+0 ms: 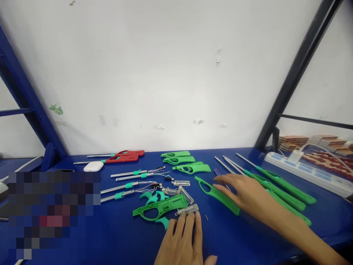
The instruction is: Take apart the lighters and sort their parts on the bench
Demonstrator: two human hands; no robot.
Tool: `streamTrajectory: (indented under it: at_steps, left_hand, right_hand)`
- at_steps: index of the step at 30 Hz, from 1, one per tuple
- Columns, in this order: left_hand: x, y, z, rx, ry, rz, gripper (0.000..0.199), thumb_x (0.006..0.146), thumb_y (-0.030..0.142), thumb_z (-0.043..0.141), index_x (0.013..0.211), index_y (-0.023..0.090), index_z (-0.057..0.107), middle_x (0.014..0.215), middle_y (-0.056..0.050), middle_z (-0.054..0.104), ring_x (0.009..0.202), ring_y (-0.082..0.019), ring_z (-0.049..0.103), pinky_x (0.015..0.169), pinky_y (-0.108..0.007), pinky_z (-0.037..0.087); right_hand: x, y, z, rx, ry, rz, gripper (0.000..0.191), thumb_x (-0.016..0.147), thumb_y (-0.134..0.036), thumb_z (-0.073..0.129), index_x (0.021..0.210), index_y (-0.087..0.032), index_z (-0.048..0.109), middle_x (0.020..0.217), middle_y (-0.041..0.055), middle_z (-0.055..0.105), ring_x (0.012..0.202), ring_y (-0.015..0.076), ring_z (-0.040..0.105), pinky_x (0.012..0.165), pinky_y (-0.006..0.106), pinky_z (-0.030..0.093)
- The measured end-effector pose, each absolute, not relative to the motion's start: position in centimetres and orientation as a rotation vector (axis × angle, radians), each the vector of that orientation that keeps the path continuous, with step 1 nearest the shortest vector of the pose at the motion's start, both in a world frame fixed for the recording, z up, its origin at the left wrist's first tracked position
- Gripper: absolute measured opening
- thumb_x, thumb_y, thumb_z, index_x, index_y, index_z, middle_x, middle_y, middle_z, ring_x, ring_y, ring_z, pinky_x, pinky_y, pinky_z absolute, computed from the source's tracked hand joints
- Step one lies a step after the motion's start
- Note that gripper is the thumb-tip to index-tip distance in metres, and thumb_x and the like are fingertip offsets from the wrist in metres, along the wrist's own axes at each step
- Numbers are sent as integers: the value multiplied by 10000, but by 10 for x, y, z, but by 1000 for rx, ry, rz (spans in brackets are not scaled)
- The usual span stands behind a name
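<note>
My left hand [182,241] lies low in the middle, its fingers stretched forward and slightly apart. The fingertips are at a clear plastic fuel tank [189,210], beside a green lighter handle half [162,208] and a teal trigger [163,221]. To the right, my right hand [238,187] reaches in with index finger and thumb apart. Under the index finger lies a thin tool with a purplish clear handle [217,172], perhaps a screwdriver, partly hidden. The thumb is over another green handle half [220,197]; contact is unclear. A tiny metal pin [206,217] lies between the hands.
Metal lighter tubes with wires [129,187], teal triggers [152,198] and more tanks [182,183] lie left of centre. Red lighters [124,158], a white case [93,166] and green handle halves [193,168] lie behind. Green lighters [281,186] and a power strip [309,172] are right.
</note>
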State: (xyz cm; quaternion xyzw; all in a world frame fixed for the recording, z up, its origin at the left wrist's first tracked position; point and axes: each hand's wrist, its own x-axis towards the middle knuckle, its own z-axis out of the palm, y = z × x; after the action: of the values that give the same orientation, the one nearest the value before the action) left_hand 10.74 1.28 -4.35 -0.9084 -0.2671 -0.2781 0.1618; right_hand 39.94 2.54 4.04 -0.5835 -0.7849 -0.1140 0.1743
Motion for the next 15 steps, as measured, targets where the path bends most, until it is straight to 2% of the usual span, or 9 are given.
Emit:
streamTrajectory:
  at_steps: [2, 6, 8, 11, 15]
  left_hand:
    - [103, 13, -38, -2575, -760, -809, 535, 1114, 440, 532, 1583, 183, 531, 1329, -112, 752, 1146, -282, 727, 933, -384, 598]
    - [72, 21, -16, -2516, -801, -821, 375, 1108, 226, 494, 1454, 230, 640, 1243, -68, 778, 1110, -278, 756, 918, -396, 626]
    - [46, 29, -4, -2493, -941, -796, 346, 1095, 228, 487, 1378, 255, 684, 1227, -63, 774, 1065, -273, 772, 852, -393, 661]
    - [6, 40, 5, -2437, -1199, -826, 351, 1090, 294, 498, 1375, 270, 700, 1265, -68, 768, 1091, -279, 783, 868, -403, 689]
    - [-26, 50, 0, -2438, -1433, -876, 369, 1035, 359, 549, 1336, 294, 752, 1259, -65, 783, 1088, -292, 812, 730, -355, 709]
  right_hand:
    - [399, 9, 27, -1644, -2195, -372, 413, 1090, -499, 565, 1297, -212, 777, 1144, 123, 842, 947, 328, 831, 783, 454, 672]
    - [398, -1, 7, -1597, -2179, -406, 394, 1124, -405, 467, 1290, -242, 785, 1062, 93, 857, 869, 308, 834, 728, 442, 677]
    - [399, -2, 5, -1581, -2166, -395, 403, 1131, -381, 437, 1301, -254, 780, 1056, 86, 857, 883, 310, 832, 737, 450, 678]
    - [400, -5, 11, -1557, -2138, -343, 383, 1120, -358, 466, 1358, -268, 752, 1134, 84, 851, 954, 304, 831, 778, 433, 683]
    - [392, -8, 22, -1519, -2060, -163, 377, 1116, -381, 491, 1400, -308, 728, 1266, 67, 823, 1090, 286, 820, 909, 408, 677]
